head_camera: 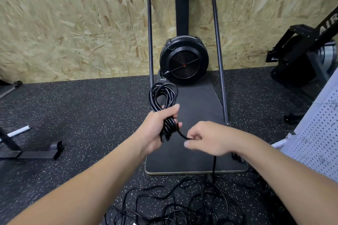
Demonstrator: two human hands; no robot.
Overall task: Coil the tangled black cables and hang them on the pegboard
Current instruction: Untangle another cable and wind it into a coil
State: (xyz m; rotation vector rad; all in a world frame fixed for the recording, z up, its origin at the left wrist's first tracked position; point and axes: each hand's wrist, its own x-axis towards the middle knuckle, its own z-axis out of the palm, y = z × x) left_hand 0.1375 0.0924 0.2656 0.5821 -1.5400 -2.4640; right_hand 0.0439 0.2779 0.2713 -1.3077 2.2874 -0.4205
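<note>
Left hand (157,129): grips the coiled black rubber cable (165,104), its long axis upright.
Right hand (206,138): pinches the black cable tail (182,136) — just beside the coil.
Tangled black cables (182,204): on the floor, below both hands.
White perforated pegboard (318,139): nearer the right hand.

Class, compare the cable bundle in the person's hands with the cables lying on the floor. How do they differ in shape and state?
The coiled cable is gathered into neat loops and wrapped at its middle; the floor cables sprawl in a loose tangle. The coiled cable is held up by the left hand while the right hand pinches its end; the floor cables lie untouched. Both are black.
</note>
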